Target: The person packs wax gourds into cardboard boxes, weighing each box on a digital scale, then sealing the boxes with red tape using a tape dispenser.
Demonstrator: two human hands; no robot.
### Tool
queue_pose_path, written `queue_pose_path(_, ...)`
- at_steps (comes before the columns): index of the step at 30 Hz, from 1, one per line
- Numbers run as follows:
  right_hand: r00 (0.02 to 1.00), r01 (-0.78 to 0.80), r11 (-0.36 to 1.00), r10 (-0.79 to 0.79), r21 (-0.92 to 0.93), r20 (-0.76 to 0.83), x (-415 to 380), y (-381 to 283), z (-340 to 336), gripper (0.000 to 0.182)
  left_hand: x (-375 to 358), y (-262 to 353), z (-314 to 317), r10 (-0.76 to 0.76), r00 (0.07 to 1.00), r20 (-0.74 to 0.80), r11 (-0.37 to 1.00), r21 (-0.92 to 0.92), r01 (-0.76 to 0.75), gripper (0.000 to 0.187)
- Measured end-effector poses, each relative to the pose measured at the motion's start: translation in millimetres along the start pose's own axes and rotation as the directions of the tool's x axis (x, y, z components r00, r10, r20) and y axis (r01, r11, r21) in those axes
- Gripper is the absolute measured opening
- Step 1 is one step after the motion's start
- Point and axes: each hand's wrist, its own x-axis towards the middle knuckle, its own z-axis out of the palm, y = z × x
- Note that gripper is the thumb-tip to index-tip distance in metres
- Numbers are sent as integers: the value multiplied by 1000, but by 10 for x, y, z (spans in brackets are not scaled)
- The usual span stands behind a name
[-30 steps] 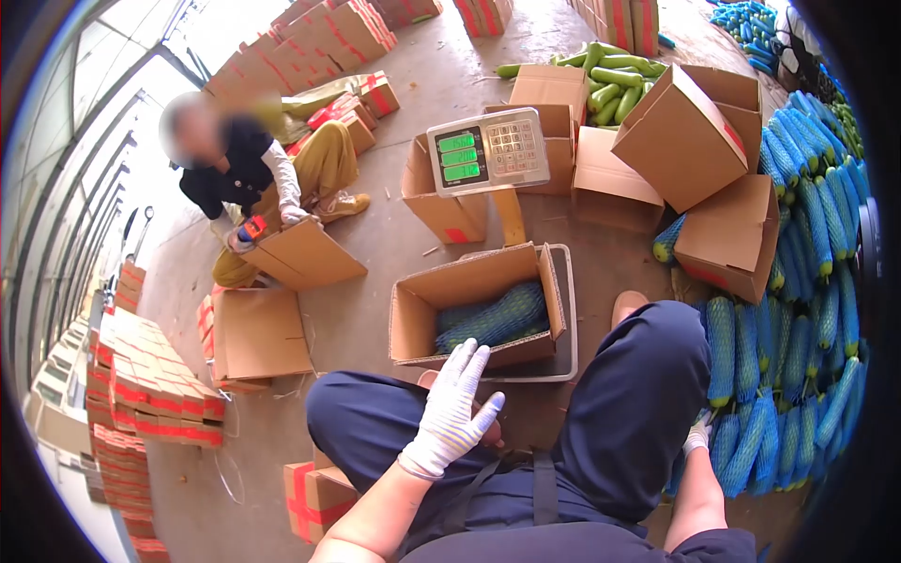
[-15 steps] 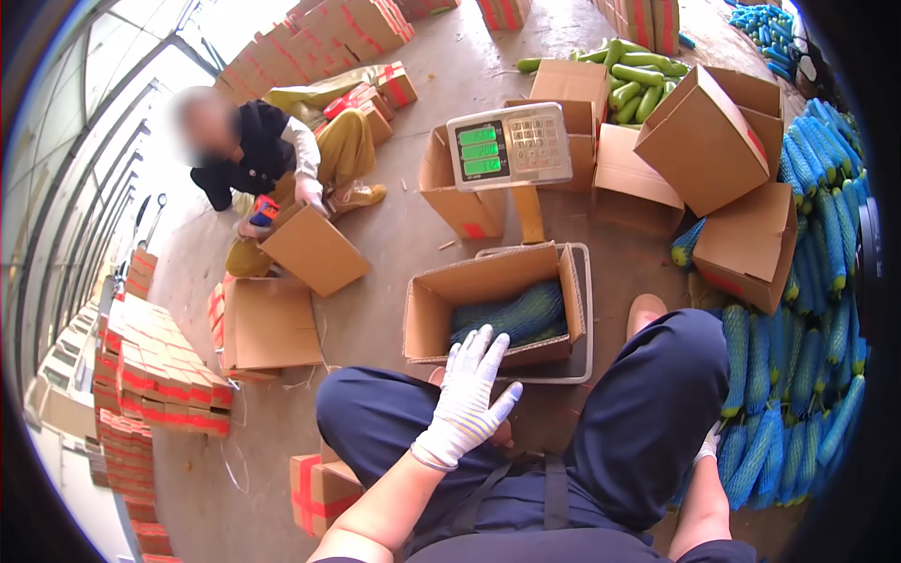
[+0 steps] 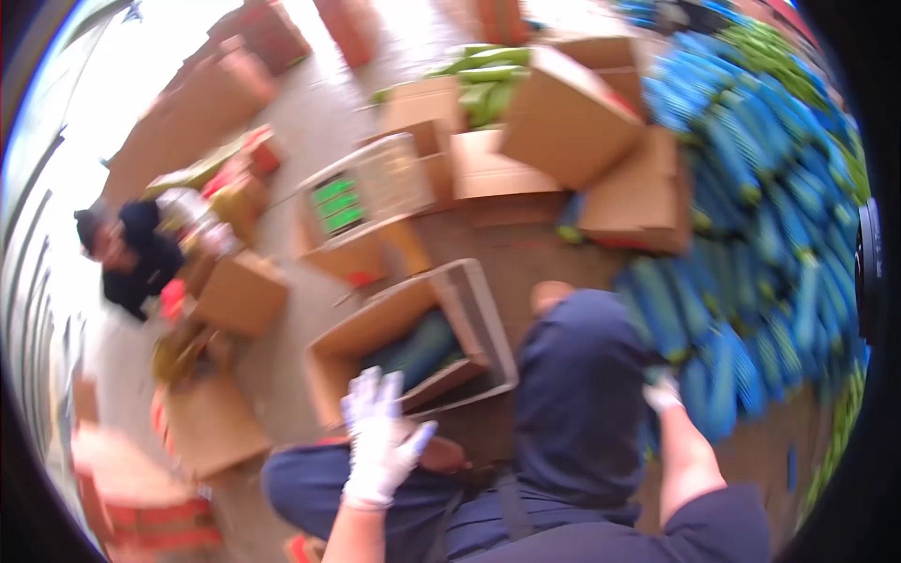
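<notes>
My left hand (image 3: 378, 436), in a white glove, is held with its fingers spread over the near edge of an open cardboard box (image 3: 330, 352). Inside that box lie long green gourds in blue netting (image 3: 418, 352). The box rests on the tray of a scale (image 3: 510, 361), whose display (image 3: 338, 206) glows green, its digits blurred. Beside my right knee, my gloved right hand (image 3: 664, 392) is at the edge of a heap of blue-netted gourds (image 3: 727, 291). Blur and the heap hide its fingertips, so its grip does not show.
Open cardboard boxes (image 3: 572, 117) stand beyond the scale, with bare green gourds (image 3: 488, 80) behind them. At the left a co-worker (image 3: 141, 253) crouches with a box (image 3: 241, 293) and a red tool. Taped boxes (image 3: 155, 488) are stacked at the lower left.
The view has swung to the right, so the scale and boxes appear farther left and more of the netted heap shows. My right hand has come into fuller view beside the heap. My left hand stays spread.
</notes>
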Motion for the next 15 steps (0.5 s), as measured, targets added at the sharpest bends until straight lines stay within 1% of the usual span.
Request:
queue_pose_path(1, 997, -69, 997, 67, 46, 39, -511, -524, -504, 87, 19, -24, 2, 31, 1000, 8, 999, 12, -31, 94)
queue_pose_path(2, 992, -120, 989, 115, 88, 60, -539, -499, -479, 104, 55, -65, 17, 53, 999, 13, 998, 29, -53, 96)
queue_pose_path(3, 989, -149, 984, 146, 96, 37, -577, -511, -467, 106, 91, -84, 43, 92, 996, 22, 995, 42, -93, 98)
queue_pose_path(4, 983, -177, 977, 170, 121, 63, -645, -556, -521, 108, 146, -109, 55, 126, 992, 30, 990, 61, -128, 99)
queue_pose_path(6, 978, -193, 970, 180, 146, 102, -750, -574, -608, 109, 252, -157, 69, 140, 988, 72, 988, 63, -144, 97)
queue_pose_path(7, 973, -217, 963, 201, 160, 113, -705, -535, -531, 110, 297, -165, 84, 129, 988, 86, 988, 70, -135, 98)
queue_pose_path(8, 970, -231, 954, 210, 192, 123, -741, -540, -564, 109, 345, -154, 91, 125, 988, 86, 986, 102, -133, 101)
queue_pose_path(10, 968, -244, 933, 217, 265, 127, -759, -535, -605, 103, 421, -105, 79, 111, 987, 117, 988, 95, -122, 103)
queue_pose_path(11, 968, -246, 931, 218, 269, 127, -737, -503, -612, 103, 452, -106, 83, 115, 986, 117, 987, 98, -127, 103)
queue_pose_path(13, 984, -175, 880, 142, 442, 107, -705, -356, -589, 90, 537, -96, 126, 185, 971, 153, 976, 88, -200, 103)
queue_pose_path(14, 982, -189, 874, 160, 447, 104, -675, -277, -579, 90, 579, -94, 142, 202, 966, 160, 973, 82, -217, 103)
queue_pose_path(15, 982, -188, 839, 167, 511, 86, -677, -248, -626, 84, 614, -103, 157, 206, 962, 178, 973, 72, -221, 104)
